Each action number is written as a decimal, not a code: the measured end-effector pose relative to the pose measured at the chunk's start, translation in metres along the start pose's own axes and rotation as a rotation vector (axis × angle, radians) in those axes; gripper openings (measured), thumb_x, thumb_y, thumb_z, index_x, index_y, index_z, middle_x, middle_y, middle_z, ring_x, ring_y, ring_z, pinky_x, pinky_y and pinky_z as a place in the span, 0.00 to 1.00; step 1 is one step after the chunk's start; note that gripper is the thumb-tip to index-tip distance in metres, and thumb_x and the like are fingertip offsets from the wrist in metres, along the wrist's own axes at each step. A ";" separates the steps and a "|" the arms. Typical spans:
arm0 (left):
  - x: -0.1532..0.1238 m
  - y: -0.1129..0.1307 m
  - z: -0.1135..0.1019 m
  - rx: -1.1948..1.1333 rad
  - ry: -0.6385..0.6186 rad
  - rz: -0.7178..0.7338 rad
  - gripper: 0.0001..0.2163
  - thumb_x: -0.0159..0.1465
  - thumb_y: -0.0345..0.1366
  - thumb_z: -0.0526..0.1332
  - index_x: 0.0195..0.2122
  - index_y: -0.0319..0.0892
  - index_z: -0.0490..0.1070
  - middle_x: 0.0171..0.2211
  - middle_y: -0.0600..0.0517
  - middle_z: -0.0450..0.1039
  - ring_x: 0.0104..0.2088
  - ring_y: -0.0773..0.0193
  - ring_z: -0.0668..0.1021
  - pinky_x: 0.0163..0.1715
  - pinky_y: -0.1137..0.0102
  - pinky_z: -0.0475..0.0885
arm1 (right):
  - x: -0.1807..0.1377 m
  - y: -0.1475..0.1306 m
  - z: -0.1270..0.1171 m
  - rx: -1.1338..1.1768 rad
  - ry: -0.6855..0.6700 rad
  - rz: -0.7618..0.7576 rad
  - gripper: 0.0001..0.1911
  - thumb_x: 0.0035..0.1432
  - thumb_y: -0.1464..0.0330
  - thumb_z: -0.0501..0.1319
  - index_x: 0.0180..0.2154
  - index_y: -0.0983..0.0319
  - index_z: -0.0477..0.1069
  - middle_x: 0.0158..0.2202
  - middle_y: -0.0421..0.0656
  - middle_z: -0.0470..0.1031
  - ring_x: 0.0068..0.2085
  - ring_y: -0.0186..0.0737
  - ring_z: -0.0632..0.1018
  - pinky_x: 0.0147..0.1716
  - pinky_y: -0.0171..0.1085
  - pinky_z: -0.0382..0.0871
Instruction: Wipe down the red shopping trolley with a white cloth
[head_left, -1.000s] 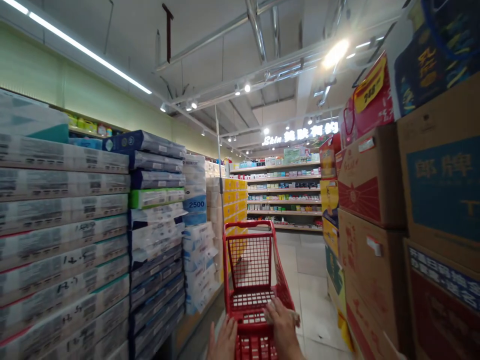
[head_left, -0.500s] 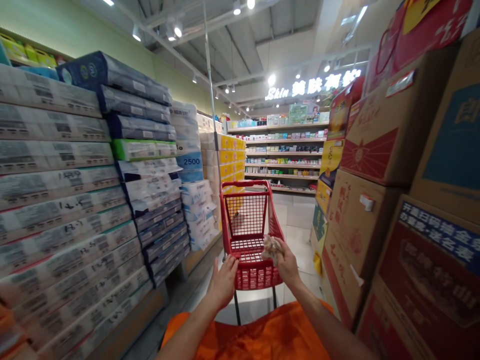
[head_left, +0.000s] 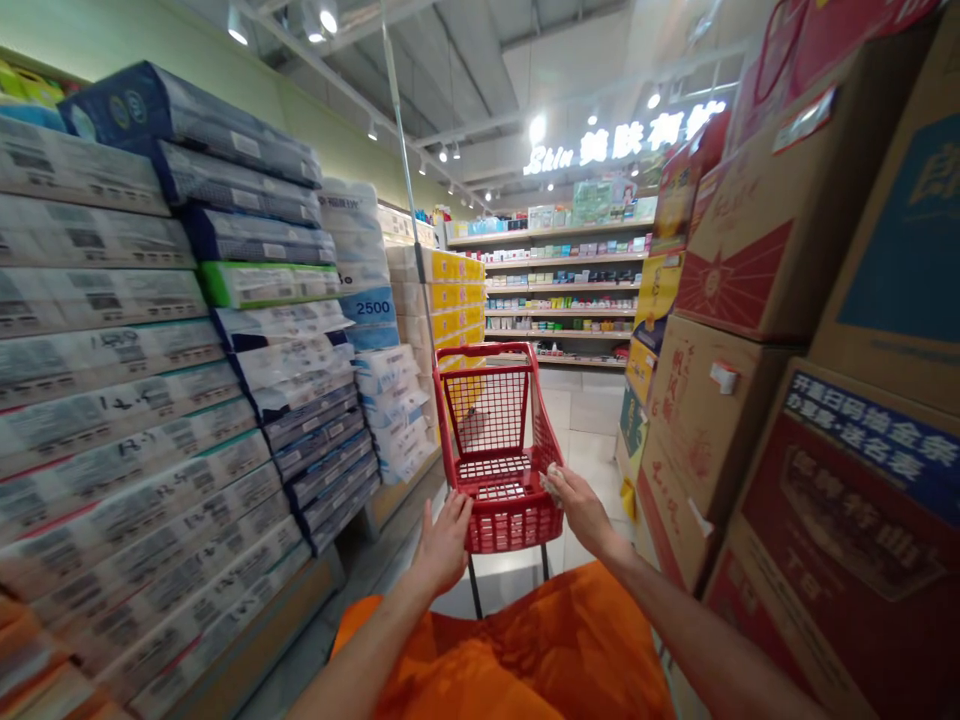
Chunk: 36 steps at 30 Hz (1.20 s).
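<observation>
A red plastic shopping cart (head_left: 514,525) stands in front of me, its basket of open lattice. My left hand (head_left: 444,548) is at the near left corner, fingers bent over the rim and thumb apart from them. Closed around a crumpled, off-white cloth (head_left: 550,482), my right hand (head_left: 583,510) presses it to the basket's right rim near the close corner. Part of the cloth is hidden under the fingers. Orange fabric (head_left: 502,650) covers my lap below the cart.
Tall stacks of wrapped paper packs (head_left: 97,370) line the left side. Cardboard cartons (head_left: 731,400) are piled along the right. A thin metal pole (head_left: 405,150) rises left of the cart. Stocked shelves (head_left: 562,285) stand at the back, beyond pale floor tiles (head_left: 589,465).
My right hand has brought the cloth from above the basket to its right rim, and less cloth shows. My left hand stays at the left corner. The view has shifted slightly.
</observation>
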<state>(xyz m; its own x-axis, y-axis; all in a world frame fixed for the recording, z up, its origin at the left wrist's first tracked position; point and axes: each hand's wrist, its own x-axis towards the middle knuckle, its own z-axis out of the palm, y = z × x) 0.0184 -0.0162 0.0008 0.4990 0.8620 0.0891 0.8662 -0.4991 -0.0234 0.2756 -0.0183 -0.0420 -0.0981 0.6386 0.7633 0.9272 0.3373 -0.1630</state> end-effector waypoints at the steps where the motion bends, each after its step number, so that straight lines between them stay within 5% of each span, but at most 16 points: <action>1: 0.000 0.000 0.000 0.000 0.001 -0.001 0.32 0.51 0.29 0.49 0.60 0.39 0.45 0.61 0.47 0.45 0.61 0.58 0.46 0.57 0.49 0.38 | 0.003 -0.013 0.004 -0.003 -0.001 0.014 0.18 0.60 0.72 0.45 0.48 0.60 0.65 0.47 0.48 0.69 0.48 0.44 0.69 0.46 0.46 0.66; 6: 0.001 -0.003 0.002 0.018 0.011 0.021 0.31 0.51 0.29 0.48 0.59 0.40 0.46 0.61 0.47 0.46 0.61 0.59 0.47 0.57 0.49 0.39 | 0.011 -0.085 0.034 0.031 -0.058 -0.028 0.20 0.58 0.76 0.48 0.52 0.58 0.62 0.50 0.47 0.66 0.51 0.42 0.67 0.49 0.45 0.62; 9: 0.000 -0.007 0.004 0.026 0.035 0.020 0.32 0.52 0.27 0.48 0.59 0.42 0.45 0.61 0.49 0.45 0.61 0.60 0.47 0.57 0.49 0.39 | 0.009 -0.067 0.026 -0.028 -0.074 -0.038 0.21 0.58 0.77 0.47 0.51 0.58 0.62 0.51 0.47 0.66 0.53 0.44 0.65 0.51 0.49 0.59; 13: 0.002 -0.006 0.008 0.011 0.042 0.002 0.32 0.52 0.27 0.48 0.60 0.40 0.44 0.62 0.47 0.44 0.61 0.59 0.46 0.57 0.48 0.39 | 0.004 -0.019 0.003 -0.136 -0.001 0.156 0.19 0.59 0.76 0.45 0.48 0.61 0.65 0.51 0.50 0.66 0.54 0.47 0.64 0.50 0.52 0.58; 20: 0.006 -0.004 0.012 0.020 0.079 0.038 0.30 0.53 0.28 0.47 0.59 0.40 0.47 0.61 0.48 0.46 0.61 0.61 0.48 0.57 0.48 0.41 | 0.018 -0.094 0.044 -0.017 -0.127 -0.018 0.20 0.58 0.76 0.49 0.51 0.61 0.63 0.54 0.47 0.63 0.55 0.43 0.63 0.52 0.44 0.58; 23: 0.005 -0.008 0.013 0.024 0.093 0.027 0.29 0.53 0.28 0.46 0.59 0.38 0.48 0.61 0.47 0.47 0.61 0.61 0.49 0.56 0.48 0.42 | 0.018 -0.077 0.033 -0.039 -0.161 -0.022 0.20 0.58 0.76 0.48 0.51 0.59 0.63 0.55 0.46 0.62 0.56 0.43 0.62 0.53 0.46 0.56; 28: 0.006 -0.007 0.014 0.017 0.080 0.025 0.30 0.53 0.29 0.46 0.59 0.37 0.46 0.61 0.46 0.46 0.61 0.59 0.49 0.56 0.47 0.43 | 0.004 -0.021 0.009 -0.147 -0.026 0.270 0.22 0.57 0.78 0.44 0.50 0.62 0.64 0.54 0.49 0.62 0.57 0.46 0.59 0.53 0.51 0.53; 34: 0.006 -0.007 0.014 0.042 0.068 0.036 0.32 0.51 0.30 0.48 0.59 0.37 0.46 0.61 0.46 0.44 0.61 0.58 0.48 0.56 0.48 0.42 | 0.012 -0.082 0.044 -0.008 -0.088 0.077 0.22 0.57 0.78 0.46 0.52 0.60 0.62 0.55 0.46 0.61 0.57 0.43 0.59 0.53 0.46 0.55; 36: 0.005 -0.010 0.013 0.058 0.068 0.051 0.31 0.51 0.29 0.48 0.59 0.37 0.45 0.61 0.46 0.44 0.61 0.58 0.49 0.56 0.47 0.42 | 0.015 -0.081 0.041 0.019 -0.131 0.020 0.23 0.57 0.78 0.46 0.52 0.58 0.62 0.56 0.45 0.60 0.57 0.42 0.60 0.53 0.45 0.56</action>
<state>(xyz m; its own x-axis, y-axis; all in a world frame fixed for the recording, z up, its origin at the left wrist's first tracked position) 0.0125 -0.0056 -0.0110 0.5414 0.8265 0.1541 0.8407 -0.5345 -0.0866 0.1838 -0.0079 -0.0427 -0.1274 0.7299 0.6716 0.9226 0.3357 -0.1899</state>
